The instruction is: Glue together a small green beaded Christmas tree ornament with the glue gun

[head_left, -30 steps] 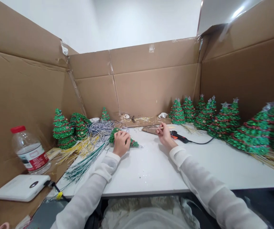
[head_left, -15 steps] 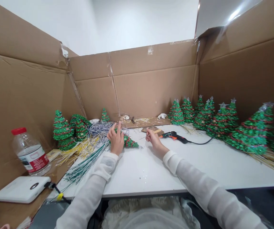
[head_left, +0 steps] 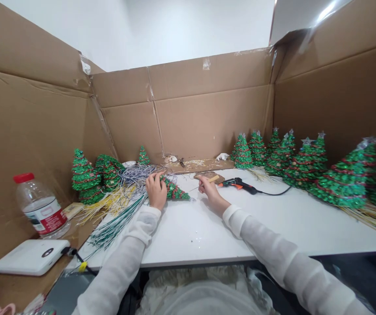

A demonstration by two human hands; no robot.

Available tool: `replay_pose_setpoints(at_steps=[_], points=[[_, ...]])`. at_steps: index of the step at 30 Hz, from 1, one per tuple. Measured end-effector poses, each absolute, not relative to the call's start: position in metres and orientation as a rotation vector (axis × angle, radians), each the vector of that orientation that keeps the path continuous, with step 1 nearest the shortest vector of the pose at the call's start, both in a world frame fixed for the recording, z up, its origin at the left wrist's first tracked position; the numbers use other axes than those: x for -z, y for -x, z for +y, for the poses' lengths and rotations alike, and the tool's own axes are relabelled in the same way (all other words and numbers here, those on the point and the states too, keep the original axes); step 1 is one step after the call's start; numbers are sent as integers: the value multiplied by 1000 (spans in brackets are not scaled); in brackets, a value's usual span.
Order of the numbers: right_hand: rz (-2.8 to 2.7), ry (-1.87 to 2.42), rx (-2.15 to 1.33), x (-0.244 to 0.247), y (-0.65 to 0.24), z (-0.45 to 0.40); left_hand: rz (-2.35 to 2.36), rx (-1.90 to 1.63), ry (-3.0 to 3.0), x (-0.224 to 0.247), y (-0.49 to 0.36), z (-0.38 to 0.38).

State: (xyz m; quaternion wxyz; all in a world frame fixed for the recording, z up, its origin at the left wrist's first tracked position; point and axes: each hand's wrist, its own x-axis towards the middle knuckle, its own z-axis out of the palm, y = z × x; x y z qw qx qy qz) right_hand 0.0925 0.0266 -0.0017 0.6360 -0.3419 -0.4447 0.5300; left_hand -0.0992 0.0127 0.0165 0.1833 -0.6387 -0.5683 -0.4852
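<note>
A small green tree with red trim (head_left: 177,191) lies on its side on the white table (head_left: 207,240), its clear star tip pointing right. My left hand (head_left: 157,190) is closed around the tree's wide end, fingers curled. Just right of the tip, my right hand (head_left: 209,190) pinches a tool with a wooden handle (head_left: 213,179); its thin metal point reaches left toward the tree without visibly touching it. Behind my right hand lies a brown pad (head_left: 219,176). An orange and black glue gun (head_left: 237,183) rests to the right of that hand.
Several finished trees (head_left: 301,164) stand at the right and more (head_left: 85,177) at the left. Yellow, green and purple wires (head_left: 119,223) spread left of my left hand. A bottle (head_left: 43,210) and white power bank (head_left: 32,257) are at far left. Cardboard walls (head_left: 214,109) surround the table.
My left hand's raised fingers have curled down over the tree. My right hand has barely moved and keeps the tool. The view has shifted slightly.
</note>
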Motion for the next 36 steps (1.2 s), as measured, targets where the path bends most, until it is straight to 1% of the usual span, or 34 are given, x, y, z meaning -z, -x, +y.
replay_pose_setpoints(at_steps=[6,11,16,19,25,27,31,36], points=[[-1018,784,-1136,0,-92,27,-1461,1416,1936,-18,101,12],[-892,855,-1013,0,-95,30,-1334,1370,2136,-19,94,6],[-832,845,-963,2,-95,33,-1319,1390,2187,-18,93,7],[-830,828,-975,4,-94,34,-1343,1520,2144,-18,96,10],[-822,864,-961,6,-94,35,-1453,1942,2095,-16,102,19],[-839,858,-950,6,-93,34,-1477,2002,2080,-16,102,20],[-929,843,-863,8,-94,33,-1539,1935,2046,-16,101,19],[-1058,859,-711,6,-96,29,-1504,1838,2067,-17,101,17]])
